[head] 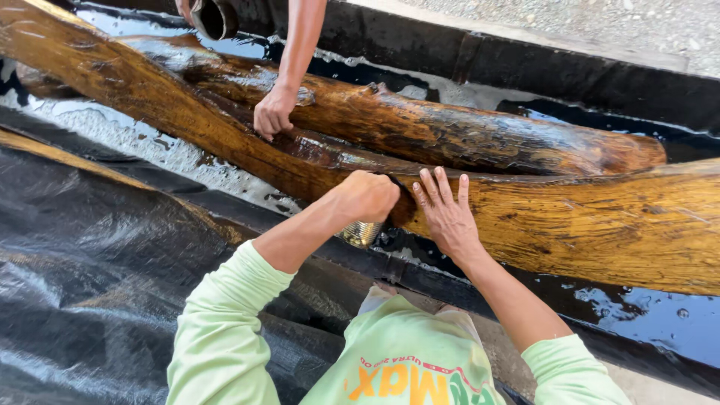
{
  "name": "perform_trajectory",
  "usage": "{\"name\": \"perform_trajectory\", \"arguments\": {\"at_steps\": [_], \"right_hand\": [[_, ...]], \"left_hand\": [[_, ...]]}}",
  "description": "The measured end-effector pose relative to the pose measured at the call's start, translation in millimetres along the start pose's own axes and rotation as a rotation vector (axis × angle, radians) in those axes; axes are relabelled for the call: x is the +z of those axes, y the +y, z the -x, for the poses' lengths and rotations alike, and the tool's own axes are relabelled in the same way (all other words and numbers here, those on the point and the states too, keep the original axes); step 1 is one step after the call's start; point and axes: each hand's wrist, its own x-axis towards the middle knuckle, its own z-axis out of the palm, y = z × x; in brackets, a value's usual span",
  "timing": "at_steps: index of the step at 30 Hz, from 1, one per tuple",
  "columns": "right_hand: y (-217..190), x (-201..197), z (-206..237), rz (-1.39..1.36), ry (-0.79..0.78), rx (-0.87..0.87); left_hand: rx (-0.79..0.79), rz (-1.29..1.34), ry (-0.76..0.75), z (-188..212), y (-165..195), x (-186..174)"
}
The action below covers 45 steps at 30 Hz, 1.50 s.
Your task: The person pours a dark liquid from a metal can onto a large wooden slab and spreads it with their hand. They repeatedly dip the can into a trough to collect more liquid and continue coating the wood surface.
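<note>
We are at an outdoor wood-treatment yard: beyond our hands, wet, glossy logs (465,131) lie in a long trough (525,64) lined with black plastic sheeting (90,262) and holding dark liquid (652,315), with bare gravel ground (600,22) past its far wall.

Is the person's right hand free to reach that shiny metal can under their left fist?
Probably yes. The right hand lies flat and empty on the front log, right beside the left hand, which has its grip on the metal can. Nothing sits between them; only the left fist covers the can's top.
</note>
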Motion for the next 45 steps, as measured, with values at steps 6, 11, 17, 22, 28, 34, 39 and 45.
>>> {"name": "perform_trajectory", "arguments": {"at_steps": [6, 11, 17, 22, 28, 34, 39, 45], "right_hand": [[29, -1, 39, 0.213, -0.063, 0.025], [55, 4, 70, 0.086, -0.112, 0.090], [70, 9, 111, 0.119, -0.212, 0.194], [87, 8, 143, 0.125, -0.216, 0.260], [113, 7, 171, 0.059, -0.115, 0.400], [154, 5, 230, -0.073, 0.064, 0.622], [176, 3, 294, -0.302, 0.178, 0.893], [179, -5, 364, -0.299, 0.338, 1.102]], "left_hand": [[0.119, 0.039, 0.086, -42, 53, -22], [0.212, -0.006, 0.051, -81, 97, -52], [0.243, -0.059, -0.046, -117, 146, -91], [0.231, -0.095, -0.118, -132, 172, -116], [0.248, -0.010, -0.047, -112, 168, -121], [0.402, 0.114, -0.010, -89, 189, -88], [0.619, 0.213, 0.149, -108, 251, -30], [0.682, -0.052, 0.146, -179, 376, 44]]}}
